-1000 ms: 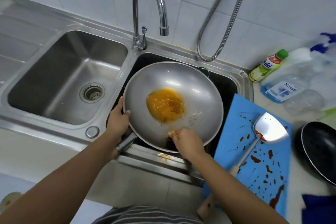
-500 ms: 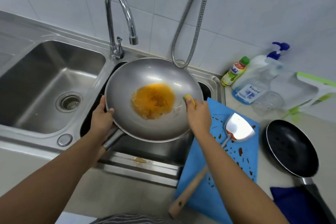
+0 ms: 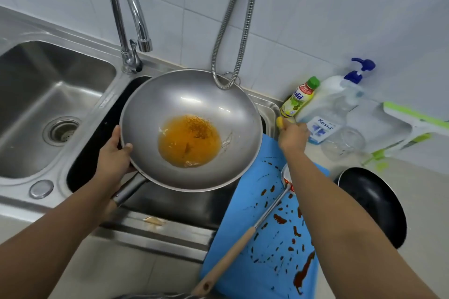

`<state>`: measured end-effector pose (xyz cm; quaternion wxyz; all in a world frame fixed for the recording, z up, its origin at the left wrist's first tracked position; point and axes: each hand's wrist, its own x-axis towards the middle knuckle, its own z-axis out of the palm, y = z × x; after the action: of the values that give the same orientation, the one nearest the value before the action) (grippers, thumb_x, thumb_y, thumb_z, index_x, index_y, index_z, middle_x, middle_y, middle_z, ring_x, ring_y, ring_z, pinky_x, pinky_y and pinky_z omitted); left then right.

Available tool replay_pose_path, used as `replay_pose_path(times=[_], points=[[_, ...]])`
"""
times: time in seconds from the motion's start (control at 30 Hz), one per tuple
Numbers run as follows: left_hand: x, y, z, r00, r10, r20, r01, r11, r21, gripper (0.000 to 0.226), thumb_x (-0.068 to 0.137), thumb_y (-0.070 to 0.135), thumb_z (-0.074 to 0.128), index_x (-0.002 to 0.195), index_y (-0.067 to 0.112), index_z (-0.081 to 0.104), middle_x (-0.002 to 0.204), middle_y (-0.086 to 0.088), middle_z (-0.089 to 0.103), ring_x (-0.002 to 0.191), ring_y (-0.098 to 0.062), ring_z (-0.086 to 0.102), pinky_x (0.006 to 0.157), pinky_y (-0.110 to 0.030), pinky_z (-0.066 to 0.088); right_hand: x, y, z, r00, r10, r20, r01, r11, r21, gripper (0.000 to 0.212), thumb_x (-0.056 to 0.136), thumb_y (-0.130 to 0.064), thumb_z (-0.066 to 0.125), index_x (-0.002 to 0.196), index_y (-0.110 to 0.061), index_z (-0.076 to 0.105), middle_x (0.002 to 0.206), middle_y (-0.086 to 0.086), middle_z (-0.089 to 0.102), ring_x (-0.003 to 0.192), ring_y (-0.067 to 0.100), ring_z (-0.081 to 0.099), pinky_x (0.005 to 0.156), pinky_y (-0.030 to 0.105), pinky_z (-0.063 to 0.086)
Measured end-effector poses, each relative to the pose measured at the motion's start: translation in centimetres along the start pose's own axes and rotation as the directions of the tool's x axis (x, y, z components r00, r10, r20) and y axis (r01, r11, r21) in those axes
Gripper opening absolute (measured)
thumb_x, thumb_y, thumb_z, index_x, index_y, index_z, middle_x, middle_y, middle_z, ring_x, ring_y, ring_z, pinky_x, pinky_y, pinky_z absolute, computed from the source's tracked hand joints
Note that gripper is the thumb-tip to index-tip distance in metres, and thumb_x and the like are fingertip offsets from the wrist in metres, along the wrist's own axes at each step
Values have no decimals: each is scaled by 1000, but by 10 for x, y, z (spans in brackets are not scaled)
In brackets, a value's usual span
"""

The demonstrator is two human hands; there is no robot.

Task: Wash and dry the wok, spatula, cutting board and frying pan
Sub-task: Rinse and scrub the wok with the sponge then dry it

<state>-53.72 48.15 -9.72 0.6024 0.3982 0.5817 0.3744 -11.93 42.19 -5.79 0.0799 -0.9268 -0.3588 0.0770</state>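
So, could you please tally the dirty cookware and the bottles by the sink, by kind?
Wok: 1
Frying pan: 1
Spatula: 1
Cutting board: 1
Green-capped bottle: 1
Pump bottle: 1
Total: 6

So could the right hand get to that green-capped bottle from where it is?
Probably yes: the right hand is just short of the green-capped bottle with nothing between them, though it already grips something yellow.
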Motion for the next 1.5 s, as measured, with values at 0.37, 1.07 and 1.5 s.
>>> replay_pose_path(times=[0.37,1.07,1.5], points=[[-10,8,4,999,-41,-19,40,999,-29,60,101,3,42,145,44,37,123,4,54,106,-25,59,74,-43,55,-32,-20,-1,999,16,38,-9,985,-175,55,102,-38,35,152,-18,28,160,12,20,147,40,8,116,62,-2],[-11,22,-35,971,-212,106,219,974,-55,61,101,0,38,151,33,29,127,-2,53,112,-27,57,86,-46,56,-261,-135,37,894,252,370,-424,214,880,52,83,-7,58,127,-34,51,119,-11,64,117,23,58,100,51,50],[-23,2,-65,910,-294,294,271,955,118,53,98,1,45,145,25,39,116,-7,61,102,-25,63,84,-45,58,-340,-156,19,856,492,158,-297,219,929,52,79,-13,56,130,-20,54,116,-2,66,106,22,63,88,51,57]])
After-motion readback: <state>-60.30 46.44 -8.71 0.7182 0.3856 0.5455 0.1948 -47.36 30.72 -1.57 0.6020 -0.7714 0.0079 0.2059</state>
